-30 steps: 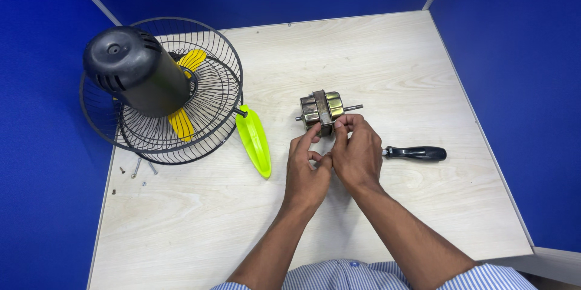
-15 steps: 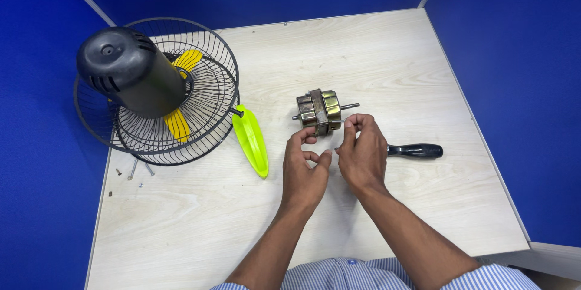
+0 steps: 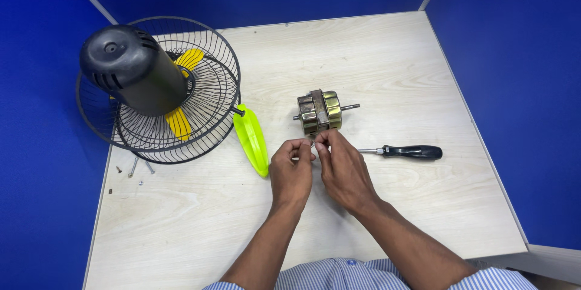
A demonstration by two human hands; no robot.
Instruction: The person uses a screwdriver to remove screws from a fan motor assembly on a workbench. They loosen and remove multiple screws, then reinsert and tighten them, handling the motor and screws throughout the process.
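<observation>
While the view looks down on a pale table [image 3: 375,54] walled in blue, we log items from left to right. At far left a fan [image 3: 154,87] lies with its black housing up and cage down, which keeps it from rolling; loose screws [image 3: 138,168] rest just beside its rim, seemingly kept together. Next lies a green blade [image 3: 252,138], flat on the table. Our left hand [image 3: 292,172] and right hand [image 3: 342,166] meet fingertip to fingertip just below the motor [image 3: 319,112], both pinched nearly closed on something small; we cannot tell what it is. The motor sits on its side, shaft pointing right, apart from the hands. Right of the hands a screwdriver [image 3: 402,151] lies within easy reach, handle outward.
</observation>
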